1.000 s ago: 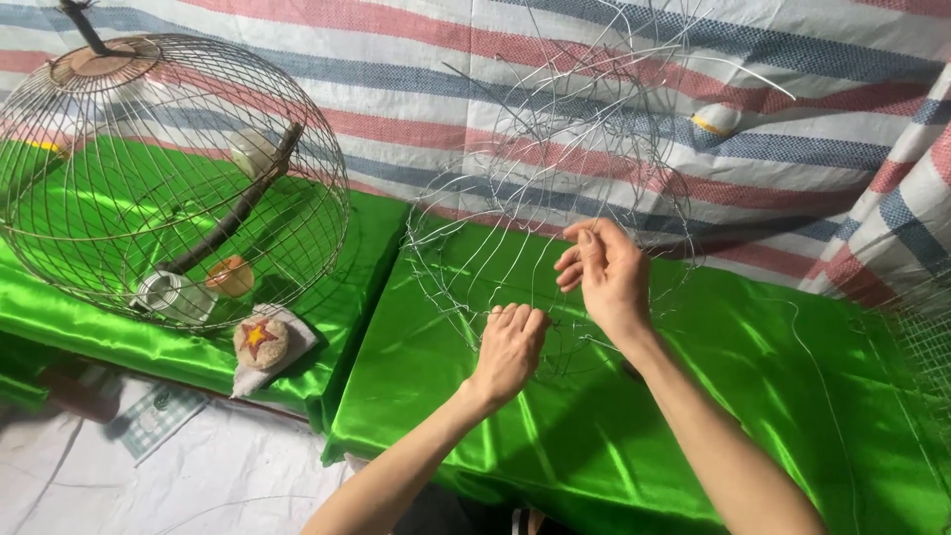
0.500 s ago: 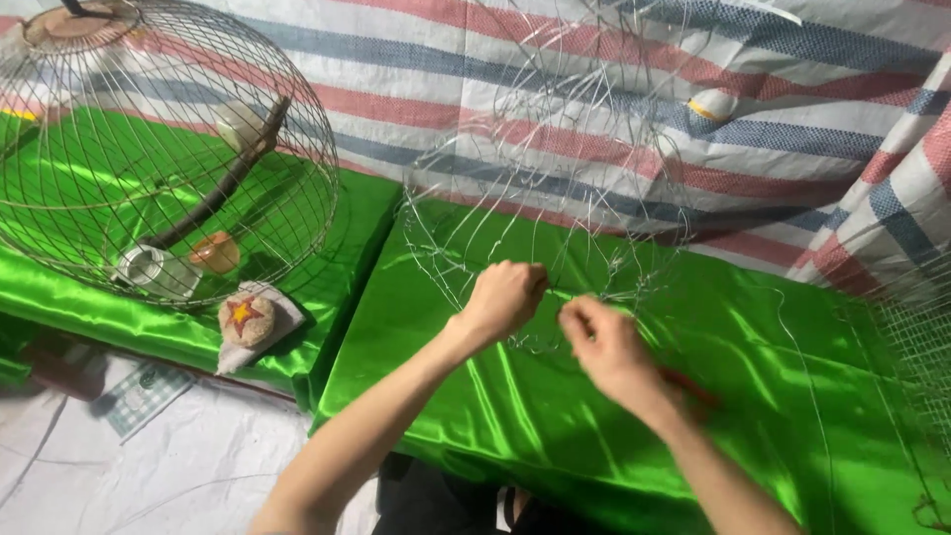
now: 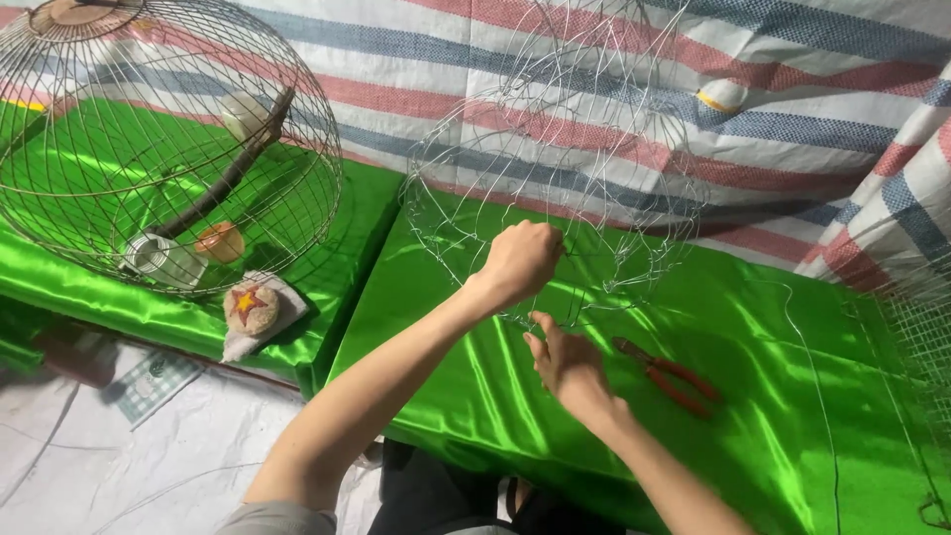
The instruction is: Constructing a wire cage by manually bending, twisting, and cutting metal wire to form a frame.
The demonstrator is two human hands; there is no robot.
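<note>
A half-built round cage frame of thin silver wire [image 3: 565,149] stands on the green satin cloth [image 3: 753,396] in front of me. My left hand [image 3: 520,260] is closed in a fist on wires at the frame's lower front. Just below it, my right hand [image 3: 565,365] pinches a thin wire at the frame's bottom edge. Red-handled pliers [image 3: 666,374] lie on the cloth, a little to the right of my right hand.
A finished domed wire cage [image 3: 168,139] with a branch perch and small cups sits at the left. A round star-marked object [image 3: 251,307] lies on white cloth before it. Wire mesh [image 3: 916,327] stands at the right edge. A striped tarp [image 3: 792,109] hangs behind.
My right hand dropped from high on the frame to its bottom edge. My left hand rose and closed on the lower wires. The view moved closer.
</note>
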